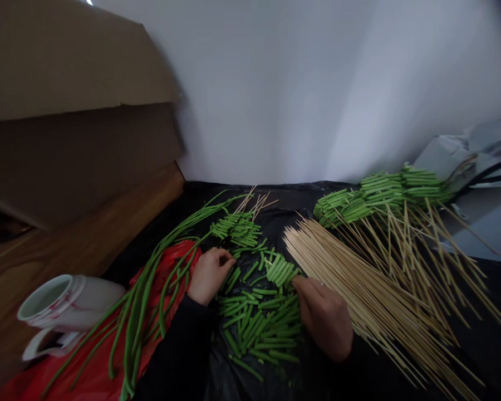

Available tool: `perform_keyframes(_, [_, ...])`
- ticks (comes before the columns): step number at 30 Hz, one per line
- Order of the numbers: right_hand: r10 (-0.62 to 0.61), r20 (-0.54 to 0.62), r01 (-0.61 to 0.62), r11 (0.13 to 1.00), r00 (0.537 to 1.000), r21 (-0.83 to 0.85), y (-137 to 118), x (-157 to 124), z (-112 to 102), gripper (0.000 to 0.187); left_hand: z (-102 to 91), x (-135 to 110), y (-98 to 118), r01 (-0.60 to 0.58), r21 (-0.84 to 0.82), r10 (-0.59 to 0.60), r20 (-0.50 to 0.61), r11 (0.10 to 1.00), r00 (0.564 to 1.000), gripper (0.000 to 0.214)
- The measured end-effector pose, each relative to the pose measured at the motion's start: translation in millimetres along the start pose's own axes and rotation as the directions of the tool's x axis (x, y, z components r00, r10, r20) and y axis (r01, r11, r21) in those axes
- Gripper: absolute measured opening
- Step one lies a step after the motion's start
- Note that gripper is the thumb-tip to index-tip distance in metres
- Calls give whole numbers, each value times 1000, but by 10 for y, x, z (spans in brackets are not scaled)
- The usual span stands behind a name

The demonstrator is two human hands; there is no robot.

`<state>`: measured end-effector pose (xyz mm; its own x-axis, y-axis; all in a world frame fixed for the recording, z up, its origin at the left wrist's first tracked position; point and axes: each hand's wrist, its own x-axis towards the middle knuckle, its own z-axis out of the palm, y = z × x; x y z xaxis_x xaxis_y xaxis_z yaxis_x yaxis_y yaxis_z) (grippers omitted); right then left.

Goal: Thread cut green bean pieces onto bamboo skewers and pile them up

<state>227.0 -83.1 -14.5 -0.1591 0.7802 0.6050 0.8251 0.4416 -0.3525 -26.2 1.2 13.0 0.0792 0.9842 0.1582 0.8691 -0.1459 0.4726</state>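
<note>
My right hand [323, 317] is closed on a bamboo skewer, most of it hidden by the fingers. A short row of cut green bean pieces [280, 271] is threaded side by side on it. My left hand [211, 273] is pinched together at the left edge of the loose bean pieces; what its fingertips hold, if anything, I cannot make out. Loose cut bean pieces [259, 328] lie scattered between and below both hands. Beyond the left hand lies a pile of threaded bean skewers [237, 228], their sticks pointing away.
Long uncut beans [140, 301] lie over a red plastic bag [173, 256] on the left. A pale mug [70, 303] lies tipped there. Bare bamboo skewers [367, 284] and stacked bean skewers [379, 195] are on the right. A cardboard box [75, 111] stands upper left; black plastic covers the surface.
</note>
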Motion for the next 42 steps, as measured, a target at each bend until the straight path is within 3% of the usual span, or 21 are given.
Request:
perform_keyframes(6, [-16,1,16,1000,1000,0,-10,1,2,27,109,1,65,-123,16,124,-110,992,986,23])
perform_keyframes(10, [-13,-2,13,1000,1000,-12,-21,3,-1,26,187,13,89,-205,29,207,-69,978,976,19])
perform_keyframes(19, [-20,0,20,1000,1000,-5,-27,4,2,23,168,9,139,-217,34,219,-101,976,970,12])
perform_keyframes(21, [-14,4,14,1000,1000,2,-27,8,0,22,168,-5,172,-199,-36,192,-137,979,972,9])
perform_keyframes(23, [-7,10,7,1000,1000,5,-25,12,1,22,189,-16,208,-134,-209,102,-155,969,983,7])
perform_keyframes(25, [-1,16,1,1000,1000,0,-23,14,3,22,223,-24,252,-30,-472,-19,-98,881,995,16])
perform_keyframes(28, [6,6,-6,1000,1000,6,-23,16,3,23,269,-40,334,156,-765,-118,105,625,987,30])
perform_keyframes(32, [0,-2,0,1000,1000,1,-23,22,-5,23,286,-80,438,354,-882,-159,319,311,934,28])
perform_keyframes(34, [-5,-3,5,1000,1000,-1,-20,25,-10,23,282,-96,468,410,-891,-151,386,196,910,29])
perform_keyframes(37, [-6,-6,6,1000,1000,-5,-17,27,-12,22,275,-106,479,448,-885,-128,434,123,892,30])
perform_keyframes(42, [1,6,-1,1000,1000,19,-19,25,-4,23,274,-107,465,453,-884,-94,444,112,891,37])
